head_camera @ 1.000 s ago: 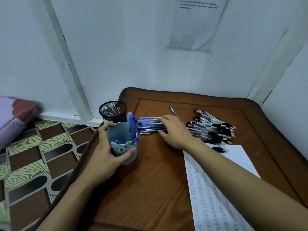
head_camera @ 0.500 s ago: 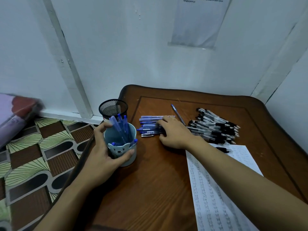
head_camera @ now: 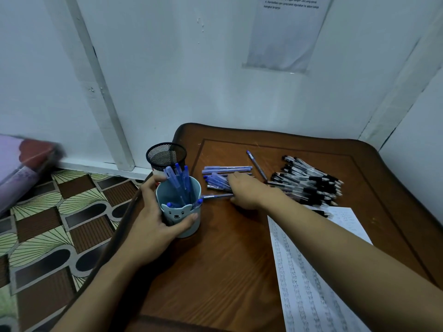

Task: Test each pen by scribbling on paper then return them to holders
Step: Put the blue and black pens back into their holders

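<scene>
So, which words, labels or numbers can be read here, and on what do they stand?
Nothing can be quoted.
Wall sheet: printed lines, too small and blurred.
Paper: rows of marks, illegible.
Blue pens: print too small.
Blue cup: bear face, no words.

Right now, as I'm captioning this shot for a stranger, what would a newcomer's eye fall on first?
The pale blue bear-face cup stuffed with blue pens, gripped by the left hand at the table's left edge. Next, the right hand lying over loose blue pens mid-table, and the big heap of black pens farther right.
</scene>
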The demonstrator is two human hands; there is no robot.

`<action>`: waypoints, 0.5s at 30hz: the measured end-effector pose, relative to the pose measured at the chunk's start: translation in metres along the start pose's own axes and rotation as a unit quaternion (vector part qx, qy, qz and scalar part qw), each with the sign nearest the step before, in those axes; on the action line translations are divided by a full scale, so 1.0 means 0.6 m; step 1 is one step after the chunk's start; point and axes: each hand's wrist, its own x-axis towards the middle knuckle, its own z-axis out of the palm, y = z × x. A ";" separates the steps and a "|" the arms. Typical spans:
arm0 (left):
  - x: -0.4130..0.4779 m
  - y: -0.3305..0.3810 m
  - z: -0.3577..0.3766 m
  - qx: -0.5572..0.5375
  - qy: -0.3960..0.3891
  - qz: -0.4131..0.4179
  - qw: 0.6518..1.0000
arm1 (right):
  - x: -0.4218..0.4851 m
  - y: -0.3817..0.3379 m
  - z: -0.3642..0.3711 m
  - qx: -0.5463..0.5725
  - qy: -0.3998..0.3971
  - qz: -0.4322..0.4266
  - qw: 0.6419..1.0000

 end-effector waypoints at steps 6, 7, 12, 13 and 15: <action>-0.006 0.002 0.006 -0.003 0.001 0.007 1.000 | -0.006 -0.015 0.007 -0.002 0.004 0.022 1.000; -0.007 0.001 0.006 -0.004 0.002 0.007 1.000 | -0.008 -0.018 0.006 0.011 0.002 0.025 1.000; -0.008 0.004 0.007 0.001 -0.003 0.001 1.000 | -0.024 0.001 0.012 0.230 0.044 0.054 0.971; -0.007 0.005 0.007 0.002 -0.004 -0.003 1.000 | -0.029 0.005 0.015 0.313 0.066 0.060 0.946; -0.008 0.006 0.007 0.001 -0.006 -0.009 1.000 | -0.043 0.007 0.018 0.509 0.093 0.064 0.853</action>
